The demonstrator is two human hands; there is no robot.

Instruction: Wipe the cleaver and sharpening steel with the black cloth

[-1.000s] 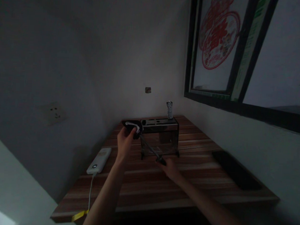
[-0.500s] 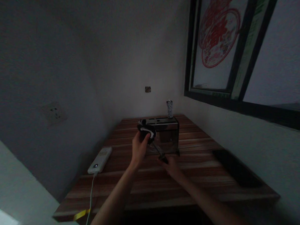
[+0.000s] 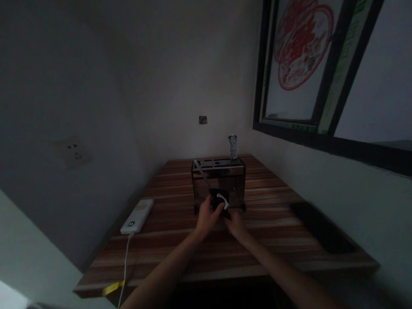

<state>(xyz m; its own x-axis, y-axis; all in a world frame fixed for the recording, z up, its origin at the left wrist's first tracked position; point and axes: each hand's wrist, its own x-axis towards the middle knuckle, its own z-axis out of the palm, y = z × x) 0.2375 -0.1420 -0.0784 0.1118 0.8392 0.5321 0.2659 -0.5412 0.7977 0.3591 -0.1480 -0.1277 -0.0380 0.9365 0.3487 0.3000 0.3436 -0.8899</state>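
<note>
My right hand (image 3: 237,226) is closed around the dark handle of a long, slim metal kitchen tool (image 3: 202,173). The tool slants up and to the left; in the dim light I cannot tell whether it is a knife or a fork. My left hand (image 3: 208,216) pinches a black cloth (image 3: 218,197) with a white curved mark, wrapped about the tool close to the handle. Just behind both hands stands a see-through knife block (image 3: 237,183) with a slotted top. The tool's far end overlaps the block's upper left corner in view.
A silvery, crinkled upright piece (image 3: 232,147) rises at the block's right end. On the left of the wooden table (image 3: 170,180) lies a white power bank (image 3: 138,216) with a cable (image 3: 126,256). A dark flat slab (image 3: 322,228) rests at right. Walls enclose the back and sides.
My left hand has slid the cloth down the tool, right and towards me, from near its tip to near the handle. More of the metal now shows. My right hand has barely moved.
</note>
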